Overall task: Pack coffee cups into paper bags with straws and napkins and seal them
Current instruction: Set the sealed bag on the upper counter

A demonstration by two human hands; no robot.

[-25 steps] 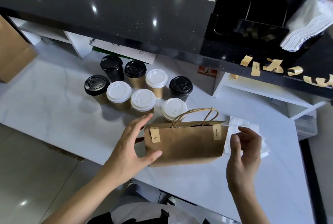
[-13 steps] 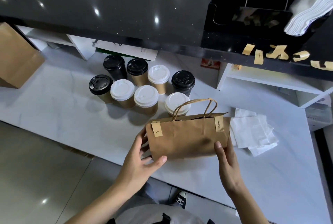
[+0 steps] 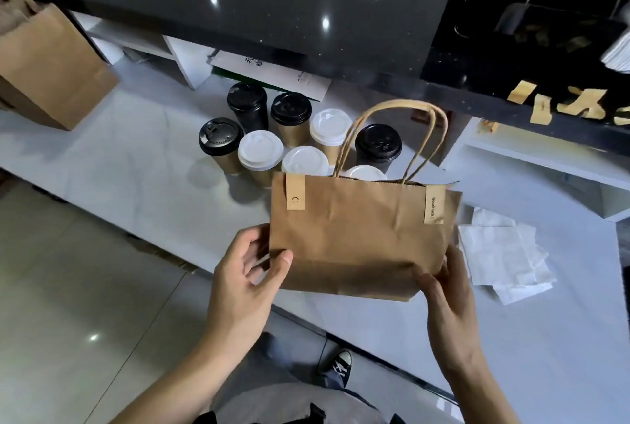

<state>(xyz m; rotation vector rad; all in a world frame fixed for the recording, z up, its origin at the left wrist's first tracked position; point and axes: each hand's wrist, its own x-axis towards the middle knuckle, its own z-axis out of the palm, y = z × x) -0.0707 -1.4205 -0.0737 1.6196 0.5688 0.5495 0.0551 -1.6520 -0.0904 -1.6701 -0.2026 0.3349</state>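
While the left hand and right hand pinch the paper bag by its lower corners, 2 sticker seals are applied; 8 lidded coffee cups remain unpacked.

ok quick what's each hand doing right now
Left hand: holds the paper bag at its lower left corner.
Right hand: holds the bag's lower right corner.

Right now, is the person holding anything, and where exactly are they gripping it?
Yes: the brown paper bag. The left hand grips its lower left corner, and the right hand grips its lower right corner.
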